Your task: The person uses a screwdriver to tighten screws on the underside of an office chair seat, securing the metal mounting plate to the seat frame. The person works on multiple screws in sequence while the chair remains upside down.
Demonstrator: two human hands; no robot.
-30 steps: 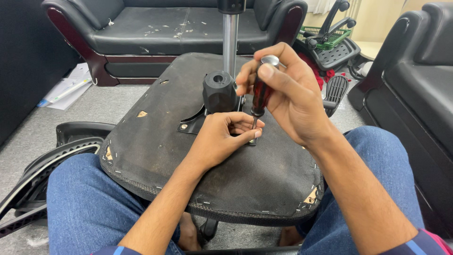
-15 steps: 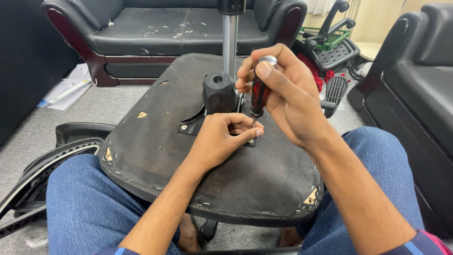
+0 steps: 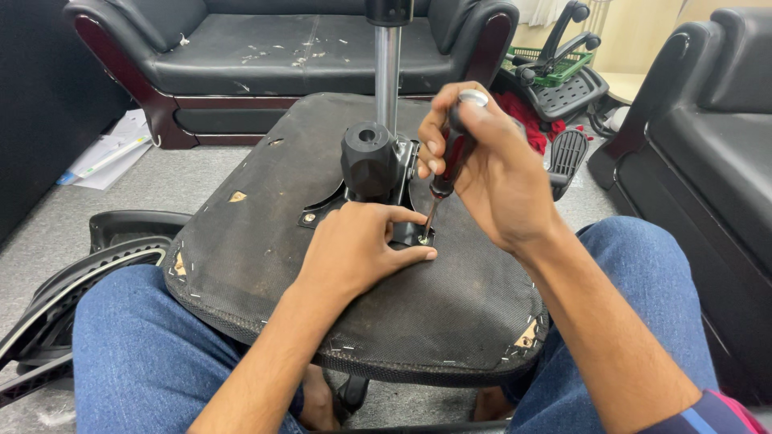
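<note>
Screwdriver [image 3: 445,173] upright over the upturned chair seat [image 3: 265,265], tip down at a screw [image 3: 423,239] on the black metal plate [image 3: 334,210] bolted to the seat's underside. Right hand [image 3: 490,169] wrapped shut around the dark red handle, silver cap showing above the knuckles. Left hand [image 3: 358,249] lying on the seat, thumb and forefinger pinched close about the tip and the screw — steadying, by the look of it, though whether the fingers actually touch the screw cannot be told from this angle.

Compared with half a second and a second ago: same spot, same pinch, but the right hand's knuckles turned a little around the handle — most likely a twist under way, the screw being worked in place and not yet finished with.

Just behind the hands, a black knob-like boss [image 3: 370,157] and a shiny steel column [image 3: 388,76] rising from the plate. Seat resting across the lap, on blue jeans [image 3: 137,354]. Further off: a black sofa [image 3: 265,48] ahead, a black armchair [image 3: 716,137] at right, a mesh chair back [image 3: 72,289] on the floor at left, papers [image 3: 104,153] on the grey floor.
</note>
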